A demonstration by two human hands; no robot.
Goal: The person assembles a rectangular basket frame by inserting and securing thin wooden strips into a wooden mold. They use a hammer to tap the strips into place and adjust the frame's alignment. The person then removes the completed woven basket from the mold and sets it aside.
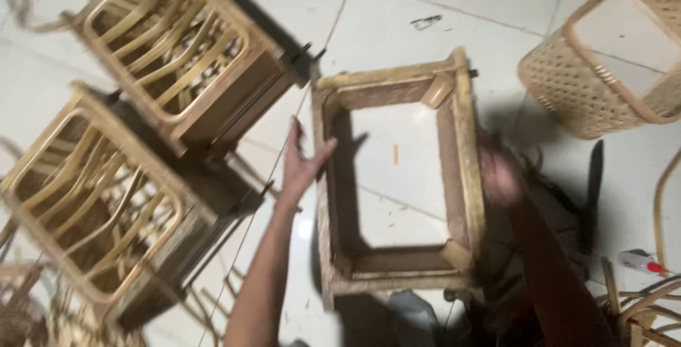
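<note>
Fingers [306,150] of the left hand [299,169] are spread apart and laid flat against the left rail of the open wooden frame [464,141], not closed around it; those of the right hand [499,174] are blurred at the frame's right rail, and whether they are clamped on it cannot be told. The frame, a rectangular box open at the middle with corner blocks inside, is stood on the tiled floor [397,13] directly in front of the person, and the floor is seen through it. The step in hand is judged to be the steadying or turning of the frame between both hands; a firmer hold on both rails would be called for next. Two slatted rattan frames [163,42] are placed to the left, one just beside the other, and a woven basket [582,91] is set at the upper right, well apart.
</note>
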